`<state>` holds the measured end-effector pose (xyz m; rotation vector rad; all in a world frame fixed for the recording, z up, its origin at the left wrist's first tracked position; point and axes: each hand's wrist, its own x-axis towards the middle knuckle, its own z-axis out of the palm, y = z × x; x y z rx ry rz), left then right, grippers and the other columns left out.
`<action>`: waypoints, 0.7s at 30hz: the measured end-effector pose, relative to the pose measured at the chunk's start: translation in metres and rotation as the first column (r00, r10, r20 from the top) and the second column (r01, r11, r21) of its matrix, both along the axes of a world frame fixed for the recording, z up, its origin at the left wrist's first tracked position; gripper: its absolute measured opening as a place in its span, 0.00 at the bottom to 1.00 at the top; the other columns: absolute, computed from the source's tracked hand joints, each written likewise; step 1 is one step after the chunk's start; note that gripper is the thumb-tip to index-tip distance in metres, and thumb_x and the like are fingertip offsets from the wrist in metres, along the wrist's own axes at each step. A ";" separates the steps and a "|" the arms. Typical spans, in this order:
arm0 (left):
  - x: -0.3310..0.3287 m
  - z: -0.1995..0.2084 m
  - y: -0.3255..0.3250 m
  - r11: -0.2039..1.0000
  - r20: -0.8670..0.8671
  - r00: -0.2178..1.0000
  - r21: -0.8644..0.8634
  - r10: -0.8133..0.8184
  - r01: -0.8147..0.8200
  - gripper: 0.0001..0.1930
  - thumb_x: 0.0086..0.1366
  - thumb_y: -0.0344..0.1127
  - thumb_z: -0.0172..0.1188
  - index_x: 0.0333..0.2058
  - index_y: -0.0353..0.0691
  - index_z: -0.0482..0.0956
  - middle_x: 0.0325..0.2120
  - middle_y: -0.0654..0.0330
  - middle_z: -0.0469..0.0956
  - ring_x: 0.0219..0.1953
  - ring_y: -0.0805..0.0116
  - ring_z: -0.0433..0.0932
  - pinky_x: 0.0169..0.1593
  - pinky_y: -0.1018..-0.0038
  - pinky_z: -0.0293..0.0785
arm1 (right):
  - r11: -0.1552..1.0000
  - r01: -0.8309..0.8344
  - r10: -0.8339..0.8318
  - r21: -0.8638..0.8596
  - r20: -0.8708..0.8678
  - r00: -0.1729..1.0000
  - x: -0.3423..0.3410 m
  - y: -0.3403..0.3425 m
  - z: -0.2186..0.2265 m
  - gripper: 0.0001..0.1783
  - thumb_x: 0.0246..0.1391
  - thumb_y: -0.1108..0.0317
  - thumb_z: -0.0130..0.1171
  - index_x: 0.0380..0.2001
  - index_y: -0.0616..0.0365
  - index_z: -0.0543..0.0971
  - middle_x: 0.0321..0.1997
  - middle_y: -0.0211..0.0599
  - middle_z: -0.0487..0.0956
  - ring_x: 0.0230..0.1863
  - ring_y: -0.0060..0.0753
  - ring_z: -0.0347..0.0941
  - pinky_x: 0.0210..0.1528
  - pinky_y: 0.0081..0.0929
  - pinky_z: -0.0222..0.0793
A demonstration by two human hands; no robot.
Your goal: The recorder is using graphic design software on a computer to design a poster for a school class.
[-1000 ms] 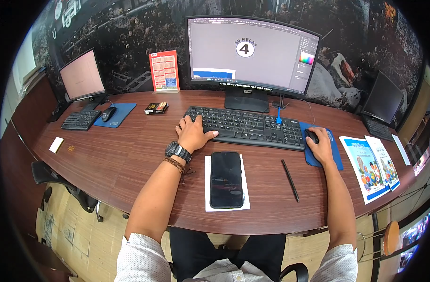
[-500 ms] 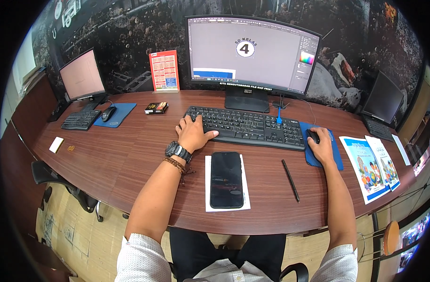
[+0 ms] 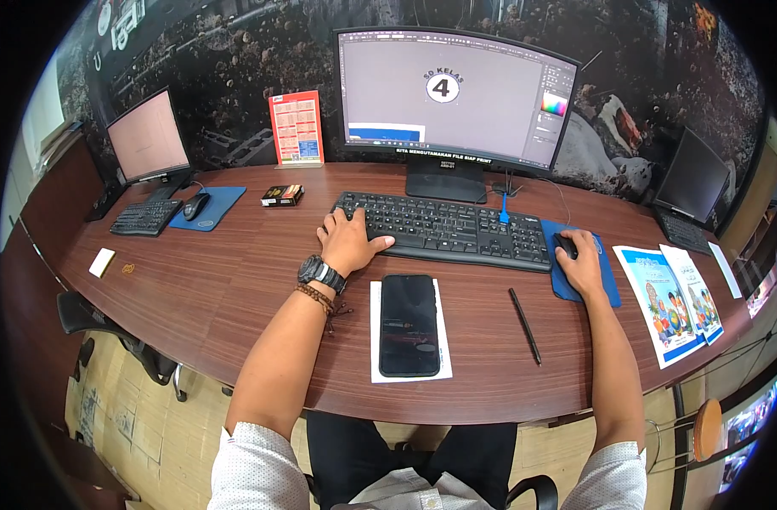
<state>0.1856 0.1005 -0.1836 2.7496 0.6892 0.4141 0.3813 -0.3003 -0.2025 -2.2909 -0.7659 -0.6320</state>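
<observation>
While 3 monitors [image 3: 456, 98] glow — 2 keyboards [image 3: 443, 229], 2 mice [image 3: 565, 246].

Both forearms enter from the lower edge, bare below rolled pale shirt sleeves, elbows bent and spread apart. Left forearm angles up and slightly rightward; a dark wristwatch [image 3: 319, 273] and a brown beaded bracelet [image 3: 318, 297] sit on the wrist. Left hand [image 3: 347, 242] lies palm down, fingers loosely spread and reaching forward, thumb stretched out to the right. Right forearm runs nearly straight up the frame, wrist bare. Right hand [image 3: 582, 263] is palm down, fingers curved over and drawn together in a cupped pose, wrist low. The two hands are well apart, both at about the same height in the view.
</observation>
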 end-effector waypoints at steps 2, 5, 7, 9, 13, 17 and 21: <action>0.000 0.000 0.000 1.000 0.000 1.000 0.002 0.002 -0.002 0.48 0.57 0.65 0.65 0.64 0.34 0.64 0.62 0.30 0.59 0.67 0.34 0.54 0.65 0.38 0.51 | 1.000 -0.001 0.001 0.002 -0.001 1.000 0.000 0.000 0.000 0.19 0.50 0.66 0.62 0.46 0.58 0.78 0.49 0.44 0.75 0.53 0.50 0.73 0.56 0.39 0.69; 0.000 0.001 -0.001 1.000 0.000 1.000 -0.003 0.001 -0.001 0.47 0.57 0.64 0.65 0.64 0.34 0.64 0.62 0.31 0.59 0.67 0.34 0.54 0.65 0.38 0.51 | 1.000 -0.014 0.014 0.011 0.009 1.000 0.001 -0.001 -0.001 0.19 0.49 0.67 0.62 0.46 0.58 0.78 0.49 0.44 0.75 0.53 0.50 0.73 0.56 0.39 0.69; 0.000 0.000 -0.001 1.000 0.005 1.000 -0.005 0.001 -0.001 0.47 0.56 0.64 0.66 0.64 0.34 0.64 0.62 0.30 0.59 0.67 0.34 0.54 0.65 0.38 0.51 | 1.000 -0.013 0.013 0.010 0.013 1.000 0.001 -0.001 -0.001 0.19 0.49 0.67 0.62 0.47 0.58 0.78 0.49 0.44 0.75 0.52 0.50 0.73 0.56 0.38 0.69; 0.000 0.000 -0.001 1.000 0.008 1.000 -0.004 0.002 -0.002 0.47 0.56 0.64 0.66 0.64 0.34 0.65 0.62 0.30 0.59 0.67 0.34 0.54 0.65 0.38 0.51 | 1.000 -0.014 0.014 0.009 0.012 1.000 0.000 0.000 -0.001 0.19 0.49 0.67 0.62 0.47 0.58 0.78 0.49 0.44 0.75 0.52 0.50 0.73 0.56 0.38 0.69; -0.001 0.000 0.000 1.000 0.012 1.000 0.000 0.001 -0.001 0.47 0.57 0.64 0.66 0.64 0.33 0.65 0.61 0.30 0.59 0.66 0.34 0.54 0.65 0.38 0.51 | 1.000 -0.001 0.001 -0.001 -0.002 1.000 -0.002 0.001 0.002 0.19 0.49 0.67 0.62 0.46 0.58 0.78 0.50 0.44 0.75 0.53 0.50 0.73 0.56 0.39 0.69; -0.001 0.000 -0.001 1.000 0.013 1.000 -0.003 -0.005 0.005 0.47 0.57 0.64 0.65 0.63 0.33 0.65 0.61 0.30 0.60 0.66 0.34 0.55 0.64 0.38 0.52 | 1.000 0.019 -0.019 0.000 -0.018 1.000 -0.002 0.001 0.002 0.19 0.49 0.66 0.61 0.46 0.59 0.78 0.50 0.44 0.74 0.53 0.50 0.73 0.57 0.39 0.69; 0.000 -0.001 -0.001 1.000 0.014 1.000 0.002 -0.004 0.004 0.47 0.57 0.64 0.65 0.63 0.34 0.65 0.62 0.30 0.59 0.66 0.33 0.54 0.64 0.38 0.52 | 1.000 0.014 -0.014 0.001 -0.018 1.000 -0.002 0.000 0.002 0.19 0.49 0.66 0.61 0.46 0.59 0.78 0.50 0.44 0.74 0.53 0.50 0.73 0.57 0.40 0.69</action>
